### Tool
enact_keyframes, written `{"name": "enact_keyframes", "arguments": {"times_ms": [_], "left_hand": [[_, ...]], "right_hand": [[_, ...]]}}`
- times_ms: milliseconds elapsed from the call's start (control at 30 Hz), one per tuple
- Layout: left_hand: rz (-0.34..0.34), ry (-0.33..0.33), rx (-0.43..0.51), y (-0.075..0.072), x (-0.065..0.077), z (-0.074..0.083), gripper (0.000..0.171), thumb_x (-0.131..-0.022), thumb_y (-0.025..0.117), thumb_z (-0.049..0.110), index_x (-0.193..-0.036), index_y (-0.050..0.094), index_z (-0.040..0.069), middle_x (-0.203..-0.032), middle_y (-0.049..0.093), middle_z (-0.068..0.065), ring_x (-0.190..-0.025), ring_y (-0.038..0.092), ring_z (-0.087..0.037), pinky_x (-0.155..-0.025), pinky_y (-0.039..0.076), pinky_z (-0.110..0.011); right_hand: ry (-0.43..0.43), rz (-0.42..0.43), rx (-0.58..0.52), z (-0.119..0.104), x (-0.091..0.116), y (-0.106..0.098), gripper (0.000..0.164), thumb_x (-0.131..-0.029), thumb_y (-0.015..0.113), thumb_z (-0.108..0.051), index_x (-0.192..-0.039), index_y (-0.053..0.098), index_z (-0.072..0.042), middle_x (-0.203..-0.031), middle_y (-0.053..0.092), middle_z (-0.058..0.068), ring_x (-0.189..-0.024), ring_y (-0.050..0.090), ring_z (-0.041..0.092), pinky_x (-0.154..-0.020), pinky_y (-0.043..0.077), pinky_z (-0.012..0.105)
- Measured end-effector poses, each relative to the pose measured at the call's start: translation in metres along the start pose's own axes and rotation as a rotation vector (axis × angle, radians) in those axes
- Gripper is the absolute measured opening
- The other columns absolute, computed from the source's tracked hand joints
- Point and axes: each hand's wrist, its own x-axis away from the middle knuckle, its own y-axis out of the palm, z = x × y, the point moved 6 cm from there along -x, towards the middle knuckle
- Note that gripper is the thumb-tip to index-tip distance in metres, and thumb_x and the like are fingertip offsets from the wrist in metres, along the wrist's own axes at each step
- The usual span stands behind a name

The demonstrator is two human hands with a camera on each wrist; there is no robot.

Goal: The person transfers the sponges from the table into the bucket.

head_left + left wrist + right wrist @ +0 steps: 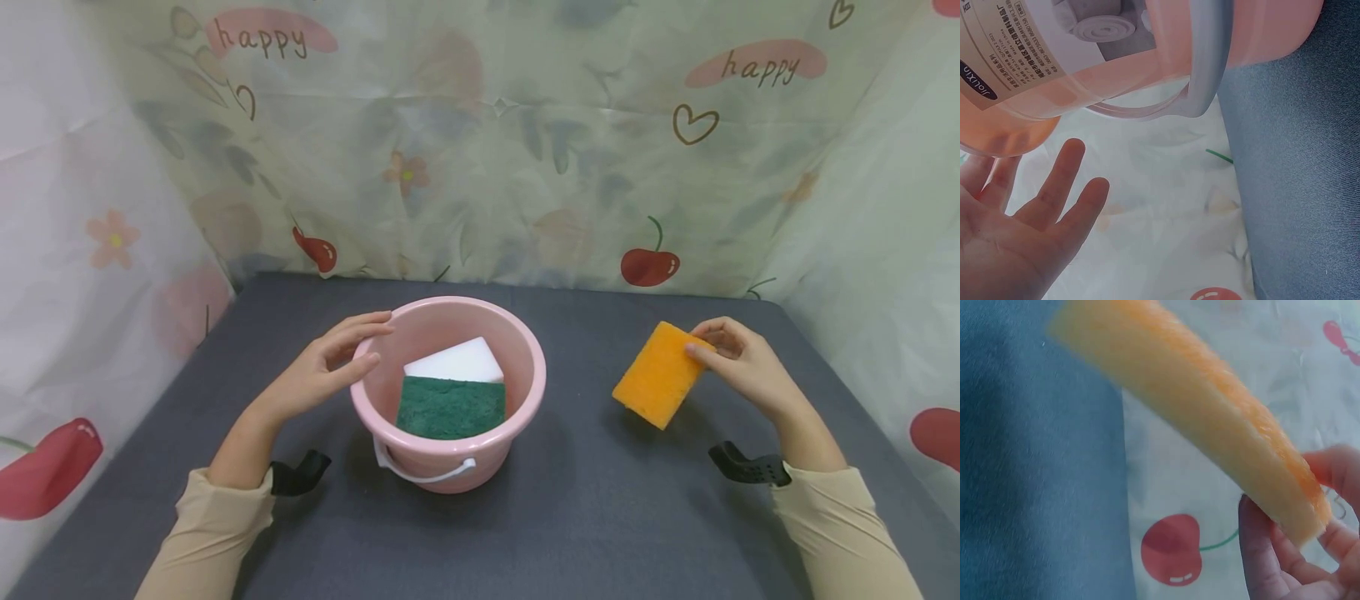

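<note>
A pink bucket [480,475] stands upright on the dark table, its white handle [423,478] hanging down at the front. Inside lie a white sponge block [459,362] and a sponge with a dark green scouring face [452,408]. At the bucket's left rim is my left hand [330,358], fingertips at the edge and fingers loosely extended. My right hand [746,367] pinches an orange sponge [660,375] by one corner, holding it tilted above the table right of the bucket. The right wrist view shows the sponge's pale yellow layer [1210,444] under its orange one.
The dark table [585,525] reaches back to a patterned curtain [495,167] with cherries and flowers, which also hangs at both sides. Black wrist straps [750,467] sit at both cuffs. A printed label [1004,50] is on the bucket's side.
</note>
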Motion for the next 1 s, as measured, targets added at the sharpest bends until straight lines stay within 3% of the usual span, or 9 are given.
{"name": "enact_keyframes", "arguments": {"times_ms": [300,733,1000], "left_hand": [[-0.003,0.009,-0.002,0.000,0.000,0.000,0.041,-0.094,0.052,0.009,-0.135,0.048,0.008,-0.149,0.034,-0.006,-0.130,0.034,0.001,-0.098,0.035,-0.013],[0.002,0.004,-0.009,0.000,0.000,0.000,0.041,-0.093,0.052,0.009,-0.135,0.048,0.009,-0.149,0.035,-0.005,-0.130,0.034,0.002,-0.098,0.035,-0.012],[0.004,-0.005,-0.015,-0.001,0.000,0.000,0.041,-0.093,0.053,0.010,-0.134,0.048,0.009,-0.149,0.035,-0.004,-0.130,0.034,0.001,-0.098,0.035,-0.012]], "right_hand": [[-0.023,0.052,-0.125,-0.019,-0.003,0.003,0.025,-0.094,0.054,-0.029,-0.114,0.043,-0.017,-0.101,0.050,-0.001,-0.079,0.060,-0.003,-0.068,0.052,0.017],[-0.083,0.110,-0.057,-0.052,-0.005,0.007,0.028,-0.093,0.056,-0.027,-0.116,0.051,-0.012,-0.093,0.058,-0.021,-0.078,0.057,0.004,-0.068,0.046,0.019],[-0.100,0.137,-0.126,-0.067,-0.009,0.009,0.030,-0.093,0.057,-0.029,-0.117,0.050,-0.013,-0.098,0.057,-0.018,-0.083,0.057,0.004,-0.070,0.048,0.016]]}}
